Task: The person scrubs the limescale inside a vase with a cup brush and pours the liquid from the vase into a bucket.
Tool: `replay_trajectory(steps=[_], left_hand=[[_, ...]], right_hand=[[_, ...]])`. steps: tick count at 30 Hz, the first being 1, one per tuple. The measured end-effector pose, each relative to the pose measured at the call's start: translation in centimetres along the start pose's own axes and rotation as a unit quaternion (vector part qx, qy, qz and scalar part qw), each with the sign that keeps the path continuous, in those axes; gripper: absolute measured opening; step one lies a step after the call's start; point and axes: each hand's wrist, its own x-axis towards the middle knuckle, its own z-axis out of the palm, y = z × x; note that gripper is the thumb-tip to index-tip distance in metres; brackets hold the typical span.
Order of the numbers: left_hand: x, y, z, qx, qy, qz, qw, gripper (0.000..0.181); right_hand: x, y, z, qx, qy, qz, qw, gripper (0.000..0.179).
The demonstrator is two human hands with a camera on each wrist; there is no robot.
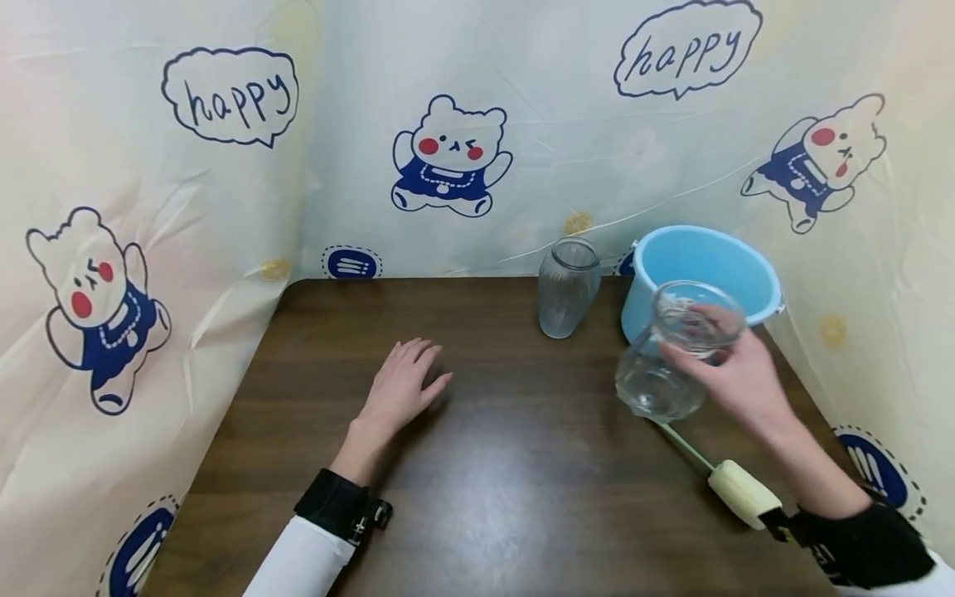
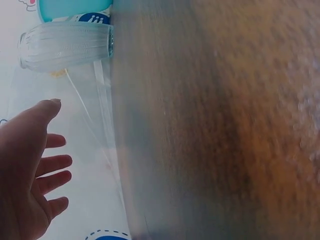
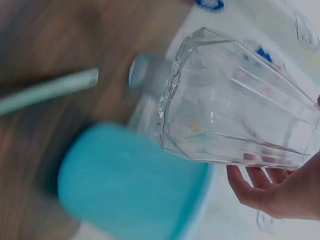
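My right hand point(image 1: 746, 377) grips a clear glass vase point(image 1: 660, 385) round its neck, just under the flared rim. In the right wrist view the vase point(image 3: 225, 105) shows flat facets and a thick base, held above the table. Below it lies a pale flower point(image 1: 741, 491), its green stem point(image 1: 686, 445) running up to the vase's base in the head view. My left hand point(image 1: 403, 381) is over the middle of the table, fingers straight and holding nothing. A ribbed glass vase point(image 1: 569, 290) stands upright at the back, to the right of the left hand.
A light blue bucket point(image 1: 642, 298) stands at the back right corner, partly behind the held vase. The brown wooden table point(image 1: 492, 497) meets a printed curtain point(image 1: 351, 166) along its back and sides.
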Motion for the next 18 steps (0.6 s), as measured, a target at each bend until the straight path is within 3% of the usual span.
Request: replay_trajectory(steps=[5, 8, 11, 18], left_hand=[[0.2, 0.1, -0.1, -0.002, 0.006, 0.007, 1.0, 0.054], [0.4, 0.1, -0.2, -0.003, 0.007, 0.011, 0.9999, 0.054], [0.4, 0.1, -0.1, -0.003, 0.009, 0.015, 0.9998, 0.054], [0.2, 0.1, 0.2, -0.007, 0.002, 0.012, 0.9999, 0.055]], right_hand=[[-0.4, 1.8, -4.9, -0.01, 0.046, 0.021, 0.9987, 0.061], [-0.2, 2.8, -7.1, 0.008, 0.075, 0.026, 0.9968, 0.059], [-0.1, 3.9, -9.1, -0.008, 0.099, 0.051, 0.9937, 0.059], [1.5, 5.8, -12.5, -0.063, 0.13, 0.123, 0.9819, 0.077]])
